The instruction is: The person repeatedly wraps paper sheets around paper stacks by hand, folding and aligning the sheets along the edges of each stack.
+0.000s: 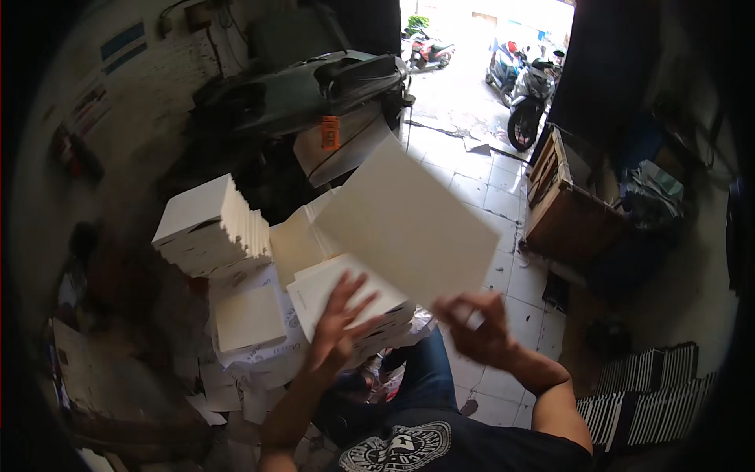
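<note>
Probably light and stiff, the cream sheet (409, 224) suits an edge hold; my right grip (481, 340) pinches its near corner. My left grip (336, 330) spreads wide, empty.

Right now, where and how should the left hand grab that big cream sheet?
Probably pinch its free left corner, coming from the left: the cream sheet is thin and flat, the right hand holds the near corner, and the left hand is open on that side.
</note>
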### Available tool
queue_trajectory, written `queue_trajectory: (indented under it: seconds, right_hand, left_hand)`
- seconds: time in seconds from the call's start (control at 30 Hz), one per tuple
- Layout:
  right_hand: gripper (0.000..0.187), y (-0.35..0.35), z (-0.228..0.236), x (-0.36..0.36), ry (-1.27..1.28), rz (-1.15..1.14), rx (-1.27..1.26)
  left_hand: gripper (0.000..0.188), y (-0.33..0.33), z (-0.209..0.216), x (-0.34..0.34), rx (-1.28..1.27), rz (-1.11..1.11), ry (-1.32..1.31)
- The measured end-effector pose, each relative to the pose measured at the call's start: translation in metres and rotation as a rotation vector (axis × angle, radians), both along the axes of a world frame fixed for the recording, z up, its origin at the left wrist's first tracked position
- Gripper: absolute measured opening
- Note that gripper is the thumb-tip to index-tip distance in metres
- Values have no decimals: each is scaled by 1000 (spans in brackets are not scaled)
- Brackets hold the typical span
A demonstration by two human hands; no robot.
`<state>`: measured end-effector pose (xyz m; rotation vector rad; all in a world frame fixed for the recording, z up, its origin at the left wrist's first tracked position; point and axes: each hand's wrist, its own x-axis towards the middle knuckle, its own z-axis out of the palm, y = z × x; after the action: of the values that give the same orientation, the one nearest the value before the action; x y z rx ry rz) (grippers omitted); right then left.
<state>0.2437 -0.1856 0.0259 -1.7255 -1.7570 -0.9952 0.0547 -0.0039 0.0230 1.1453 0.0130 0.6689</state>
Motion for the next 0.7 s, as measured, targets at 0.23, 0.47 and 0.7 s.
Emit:
queue_trajectory:
  seconds: [0.23,0.47,0.7]
  right_hand:
    - [79,-18,21,-71,320,306,-424]
    - [32,66,-23,-82,1038,493,-569]
    - [12,68,-73,-97,1420,397,-461]
  left_hand:
    - [25,-18,-12,-39,328,330,439]
    - [17,-25,-42,-95,533,175,734]
    - [21,-42,-64,-63,964,858,571]
